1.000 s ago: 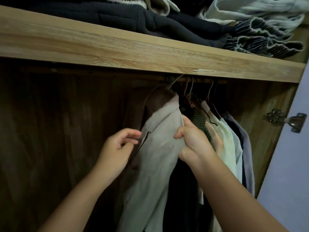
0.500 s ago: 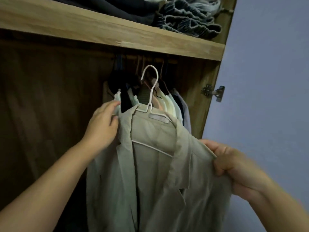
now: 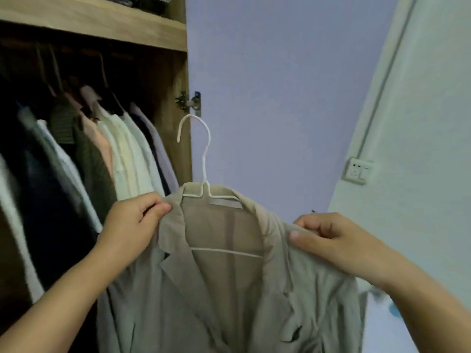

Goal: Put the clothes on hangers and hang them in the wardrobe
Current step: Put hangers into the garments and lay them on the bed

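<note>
A beige jacket [image 3: 224, 284] hangs on a white wire hanger [image 3: 204, 159], held in front of me outside the wardrobe. My left hand [image 3: 130, 230] pinches the jacket's left shoulder by the collar. My right hand [image 3: 334, 240] grips the right shoulder. The hanger's hook points up and left, free of the rail, in front of the wardrobe's right side panel [image 3: 178, 118]. Several garments [image 3: 119, 154] hang on hangers inside the wardrobe at the left.
A wooden shelf [image 3: 102, 24] with folded clothes runs above the rail. A metal hinge [image 3: 190, 101] sits on the wardrobe's right edge. The pale purple open door [image 3: 280, 98] is behind the jacket. A wall socket [image 3: 356, 170] is on the right wall.
The jacket came off the rail and out of the wardrobe to the right. Both hands shifted to its shoulders, and my view turned right.
</note>
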